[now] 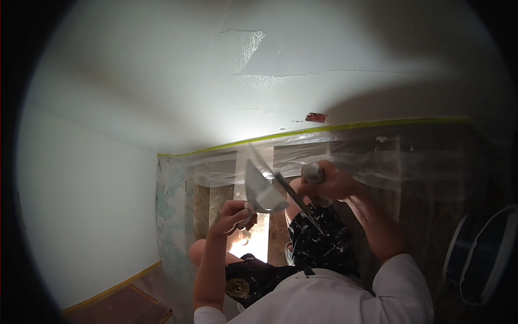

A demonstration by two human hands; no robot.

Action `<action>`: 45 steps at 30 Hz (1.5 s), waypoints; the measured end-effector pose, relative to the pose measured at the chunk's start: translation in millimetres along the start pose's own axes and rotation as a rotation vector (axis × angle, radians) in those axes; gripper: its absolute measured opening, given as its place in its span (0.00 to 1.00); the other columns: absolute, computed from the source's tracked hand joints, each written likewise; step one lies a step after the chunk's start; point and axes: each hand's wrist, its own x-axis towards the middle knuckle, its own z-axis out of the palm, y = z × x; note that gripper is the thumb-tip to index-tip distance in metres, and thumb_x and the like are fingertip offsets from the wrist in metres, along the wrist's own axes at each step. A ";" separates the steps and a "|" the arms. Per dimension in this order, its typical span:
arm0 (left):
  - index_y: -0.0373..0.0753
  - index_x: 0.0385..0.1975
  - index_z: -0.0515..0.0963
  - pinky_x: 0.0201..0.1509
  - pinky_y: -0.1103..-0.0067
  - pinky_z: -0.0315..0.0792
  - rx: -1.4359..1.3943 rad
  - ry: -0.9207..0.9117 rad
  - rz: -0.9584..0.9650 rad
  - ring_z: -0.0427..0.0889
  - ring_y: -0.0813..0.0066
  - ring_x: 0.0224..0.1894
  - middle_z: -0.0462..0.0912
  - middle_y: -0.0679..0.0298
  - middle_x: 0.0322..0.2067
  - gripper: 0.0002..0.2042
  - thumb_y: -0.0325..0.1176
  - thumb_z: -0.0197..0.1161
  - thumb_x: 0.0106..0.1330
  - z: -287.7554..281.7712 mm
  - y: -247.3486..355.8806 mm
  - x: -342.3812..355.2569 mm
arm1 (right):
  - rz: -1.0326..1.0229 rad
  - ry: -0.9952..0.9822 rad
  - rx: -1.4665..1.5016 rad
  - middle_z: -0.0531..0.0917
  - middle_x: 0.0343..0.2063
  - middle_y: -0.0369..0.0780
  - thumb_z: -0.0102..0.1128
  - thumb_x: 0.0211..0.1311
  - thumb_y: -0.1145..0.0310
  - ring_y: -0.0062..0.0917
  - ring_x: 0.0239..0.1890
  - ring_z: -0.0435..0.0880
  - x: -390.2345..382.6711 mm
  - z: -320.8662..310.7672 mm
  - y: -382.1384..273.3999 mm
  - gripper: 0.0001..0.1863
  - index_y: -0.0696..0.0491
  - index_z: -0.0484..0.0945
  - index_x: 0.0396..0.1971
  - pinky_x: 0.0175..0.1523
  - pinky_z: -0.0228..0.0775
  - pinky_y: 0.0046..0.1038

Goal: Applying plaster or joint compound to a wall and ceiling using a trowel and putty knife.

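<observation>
Both hands' fingers are gripping: left hand (233, 216) a scraper (257, 184), right hand (335, 182) a trowel (289, 190). The long trowel is slanting right of the scraper.

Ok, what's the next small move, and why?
Probably draw the long, flat grey trowel in the right hand across the wide grey blade in the left hand: that blade bears what looks like white paste, and both sit close.

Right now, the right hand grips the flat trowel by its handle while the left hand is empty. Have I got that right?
Not quite: the left hand is not empty. The head view shows it holding a wide-bladed scraper. The right hand does grip the flat trowel by its handle.
</observation>
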 end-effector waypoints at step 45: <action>0.35 0.36 0.81 0.22 0.85 0.71 0.321 0.066 0.067 0.75 0.85 0.20 0.80 0.67 0.21 0.12 0.40 0.62 0.66 -46.0 -6.0 36.4 | -0.212 0.385 -1.651 0.77 0.22 0.44 0.66 0.56 0.52 0.45 0.26 0.78 -30.2 -39.1 7.4 0.20 0.53 0.73 0.33 0.30 0.69 0.39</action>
